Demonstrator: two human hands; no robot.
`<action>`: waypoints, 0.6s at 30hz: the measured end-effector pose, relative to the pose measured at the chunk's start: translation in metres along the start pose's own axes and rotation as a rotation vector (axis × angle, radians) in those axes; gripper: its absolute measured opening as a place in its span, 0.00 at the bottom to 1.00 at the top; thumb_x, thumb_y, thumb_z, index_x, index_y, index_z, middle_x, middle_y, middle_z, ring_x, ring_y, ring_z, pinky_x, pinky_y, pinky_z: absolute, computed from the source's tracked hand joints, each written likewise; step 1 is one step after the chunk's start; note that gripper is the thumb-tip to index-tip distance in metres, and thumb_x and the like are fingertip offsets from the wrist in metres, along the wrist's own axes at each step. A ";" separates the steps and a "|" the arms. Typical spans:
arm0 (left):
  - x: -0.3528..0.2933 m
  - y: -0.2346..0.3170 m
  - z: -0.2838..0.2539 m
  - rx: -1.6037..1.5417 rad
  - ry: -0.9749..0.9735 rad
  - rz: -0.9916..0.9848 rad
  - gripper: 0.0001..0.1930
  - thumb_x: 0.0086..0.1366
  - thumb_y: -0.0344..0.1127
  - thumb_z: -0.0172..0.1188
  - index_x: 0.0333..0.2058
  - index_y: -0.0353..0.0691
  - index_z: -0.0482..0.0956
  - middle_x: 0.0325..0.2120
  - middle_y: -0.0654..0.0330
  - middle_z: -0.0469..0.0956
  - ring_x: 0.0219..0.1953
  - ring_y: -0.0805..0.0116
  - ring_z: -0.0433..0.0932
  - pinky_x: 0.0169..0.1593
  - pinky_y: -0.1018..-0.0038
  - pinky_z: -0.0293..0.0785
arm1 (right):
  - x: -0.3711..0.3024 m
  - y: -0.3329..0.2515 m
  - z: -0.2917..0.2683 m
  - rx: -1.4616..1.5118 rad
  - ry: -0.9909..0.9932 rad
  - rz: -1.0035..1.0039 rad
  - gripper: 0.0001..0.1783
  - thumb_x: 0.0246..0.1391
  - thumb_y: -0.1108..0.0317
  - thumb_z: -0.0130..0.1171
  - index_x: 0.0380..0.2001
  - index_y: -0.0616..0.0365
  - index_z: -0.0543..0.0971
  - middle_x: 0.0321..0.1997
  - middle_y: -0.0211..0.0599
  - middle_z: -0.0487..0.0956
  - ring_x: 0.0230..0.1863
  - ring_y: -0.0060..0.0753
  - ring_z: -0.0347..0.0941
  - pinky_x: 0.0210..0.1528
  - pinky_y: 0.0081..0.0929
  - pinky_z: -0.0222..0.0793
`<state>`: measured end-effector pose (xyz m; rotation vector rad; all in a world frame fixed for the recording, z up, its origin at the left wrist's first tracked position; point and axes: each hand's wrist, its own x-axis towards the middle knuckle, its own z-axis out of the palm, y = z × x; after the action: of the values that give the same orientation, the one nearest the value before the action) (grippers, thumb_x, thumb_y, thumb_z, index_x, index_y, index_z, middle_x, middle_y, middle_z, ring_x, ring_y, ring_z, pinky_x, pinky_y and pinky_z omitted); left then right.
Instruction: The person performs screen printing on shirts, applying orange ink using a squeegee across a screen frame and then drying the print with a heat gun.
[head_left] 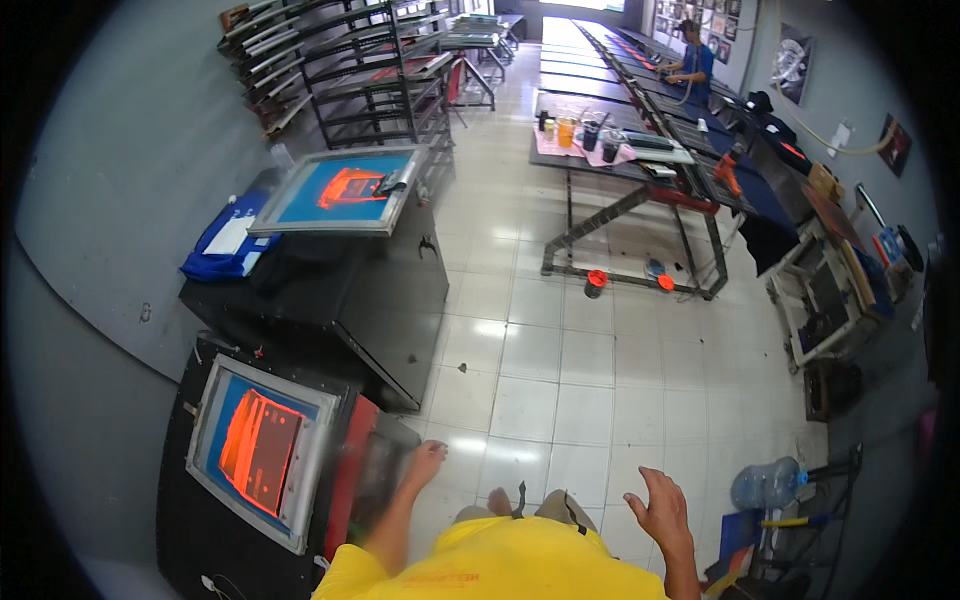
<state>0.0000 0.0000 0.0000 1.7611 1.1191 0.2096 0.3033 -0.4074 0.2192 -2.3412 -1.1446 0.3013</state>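
My left hand (428,462) hangs over the tiled floor beside the black machine, its fingers loosely bent and apart with nothing seen in them. My right hand (662,505) is raised on the other side of my body, thumb and fingers spread and empty. Nearest to my left hand is a silk-screen frame (328,420) with blue mesh and a smeared bright orange block, lying on a black machine (185,490) with a red edge. A second screen frame (300,205), also orange-smeared, rests on a black cabinet (400,290) farther off, with a dark tool on its mesh.
A blue cloth bundle (225,240) lies beside the second frame. Black shelving (350,85) stands behind. Across the aisle, a long printing table (590,155) holds ink cups; a co-worker in blue (695,70) stands there. Tins (596,284) sit on the floor. At right lies a water jug (765,485).
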 end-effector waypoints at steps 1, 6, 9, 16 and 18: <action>-0.003 0.004 -0.020 -0.002 0.050 -0.010 0.15 0.70 0.39 0.57 0.48 0.35 0.78 0.40 0.55 0.84 0.41 0.66 0.84 0.47 0.71 0.77 | 0.008 0.001 0.017 0.079 0.039 -0.009 0.25 0.52 0.66 0.69 0.52 0.63 0.76 0.51 0.51 0.79 0.51 0.49 0.77 0.52 0.41 0.72; 0.079 0.106 0.013 -0.268 0.117 -0.004 0.12 0.71 0.36 0.55 0.47 0.35 0.79 0.40 0.56 0.84 0.40 0.68 0.83 0.45 0.74 0.77 | 0.122 0.057 0.055 0.226 0.059 -0.070 0.19 0.51 0.68 0.68 0.46 0.63 0.80 0.45 0.48 0.81 0.43 0.48 0.79 0.43 0.36 0.75; 0.118 0.122 0.004 -0.358 0.214 0.040 0.12 0.72 0.35 0.55 0.47 0.35 0.79 0.39 0.57 0.84 0.41 0.69 0.83 0.44 0.74 0.78 | 0.196 0.062 0.082 0.345 -0.073 -0.083 0.16 0.52 0.69 0.68 0.44 0.62 0.81 0.43 0.47 0.82 0.40 0.47 0.79 0.40 0.35 0.76; 0.223 0.217 -0.016 -0.511 0.550 0.096 0.11 0.74 0.33 0.51 0.49 0.35 0.77 0.41 0.59 0.82 0.43 0.70 0.81 0.46 0.73 0.78 | 0.417 0.073 0.059 0.357 -0.092 -0.399 0.14 0.54 0.68 0.65 0.43 0.61 0.81 0.43 0.46 0.81 0.45 0.49 0.78 0.47 0.37 0.74; 0.242 0.250 -0.039 -0.505 0.642 0.142 0.11 0.73 0.33 0.51 0.49 0.35 0.76 0.41 0.59 0.82 0.44 0.70 0.81 0.47 0.73 0.77 | 0.480 0.059 0.048 0.398 -0.089 -0.477 0.13 0.55 0.69 0.64 0.44 0.61 0.80 0.42 0.46 0.81 0.44 0.49 0.79 0.46 0.36 0.74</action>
<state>0.2585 0.1908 0.1391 1.3359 1.2358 1.1058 0.6204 -0.0446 0.1585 -1.6705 -1.4867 0.4159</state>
